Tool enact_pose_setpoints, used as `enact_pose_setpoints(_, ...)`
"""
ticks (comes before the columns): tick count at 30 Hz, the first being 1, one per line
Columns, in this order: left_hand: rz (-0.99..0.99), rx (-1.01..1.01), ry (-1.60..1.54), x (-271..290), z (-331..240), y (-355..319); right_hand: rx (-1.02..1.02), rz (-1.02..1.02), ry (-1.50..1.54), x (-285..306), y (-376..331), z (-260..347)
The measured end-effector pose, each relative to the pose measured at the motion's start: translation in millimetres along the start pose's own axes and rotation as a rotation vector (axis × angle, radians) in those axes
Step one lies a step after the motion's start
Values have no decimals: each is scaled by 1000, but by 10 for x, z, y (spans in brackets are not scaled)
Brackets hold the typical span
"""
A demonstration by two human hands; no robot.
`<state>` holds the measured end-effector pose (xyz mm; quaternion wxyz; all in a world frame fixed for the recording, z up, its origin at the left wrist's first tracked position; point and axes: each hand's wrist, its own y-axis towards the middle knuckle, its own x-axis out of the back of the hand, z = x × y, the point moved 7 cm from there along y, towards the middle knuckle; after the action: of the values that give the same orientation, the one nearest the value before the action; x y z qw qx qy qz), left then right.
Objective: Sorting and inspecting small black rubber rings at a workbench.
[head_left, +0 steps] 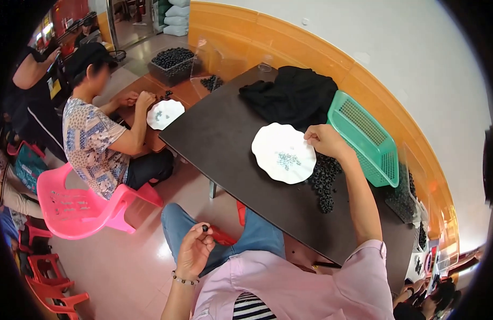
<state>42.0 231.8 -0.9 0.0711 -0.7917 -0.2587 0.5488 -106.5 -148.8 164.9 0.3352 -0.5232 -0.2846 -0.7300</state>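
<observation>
Fingertips of my left hand [194, 249] are pinching a small black ring-shaped part [205, 228], grip narrow around it, hand hovering low over my lap, well off the dark surface [219, 133]. My right hand [325, 141] is reaching across that surface, fingers curled together at the far rim of a white scalloped plate [283, 153]; I cannot tell whether that grip is holding anything. Tiny grey-green bits are lying in the plate's middle. A heap of black rings [325, 178] is sitting just beside the plate, under my right wrist. A green plastic basket [365, 137] and black cloth [295, 96] are lying beyond. Another person [99, 130] is sitting on a pink chair [78, 205], working at a second white plate [164, 114].
</observation>
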Motion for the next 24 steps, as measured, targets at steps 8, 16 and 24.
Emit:
enact_pose_setpoints(8, -51, 3, 25, -22, -18, -4, 68, 16, 47, -265, 64, 40)
enact_pose_setpoints(16, -64, 12, 42, -54, -36, 6, 16, 19, -1, -367, 153, 136)
enact_pose_setpoints(24, -33, 45, 1, -92, -14, 41, 83, -61, -14, -413, 194, 92)
